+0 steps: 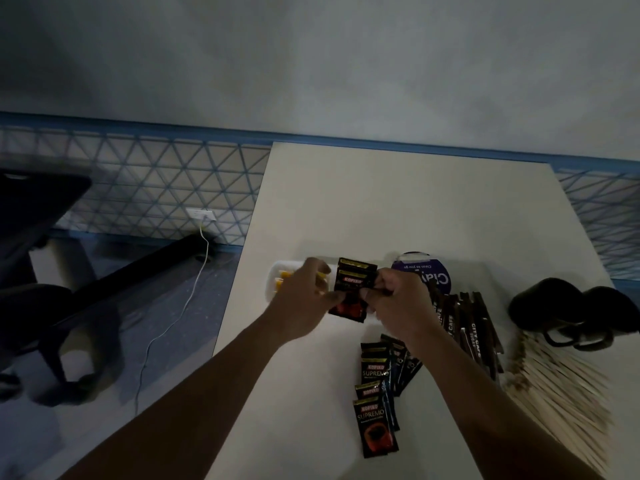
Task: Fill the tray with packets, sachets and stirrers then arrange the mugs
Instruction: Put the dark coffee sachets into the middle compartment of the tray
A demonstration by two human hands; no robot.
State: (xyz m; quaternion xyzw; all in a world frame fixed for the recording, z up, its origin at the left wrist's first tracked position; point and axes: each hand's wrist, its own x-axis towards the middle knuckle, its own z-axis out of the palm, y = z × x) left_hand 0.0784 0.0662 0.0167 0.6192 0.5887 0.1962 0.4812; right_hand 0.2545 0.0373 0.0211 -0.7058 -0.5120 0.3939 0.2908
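In the head view, at frame centre, at least two coffee packets point(353, 289) were pinched by the curled right hand point(398, 299) over the tray point(275, 284). The hold of the blurred left hand point(304, 292) could not be told. The packets would best be laid flat, edges aligned. Two mugs point(543, 306) were counted at right; the loose packets point(375, 393), sachets point(464, 327) and stirrers point(561, 386) overlapped beyond counting.

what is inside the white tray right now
At the left end of the white tray lie yellow sachets. The left hand and right hand hold black Kopiko packets over its middle, covering the rest.
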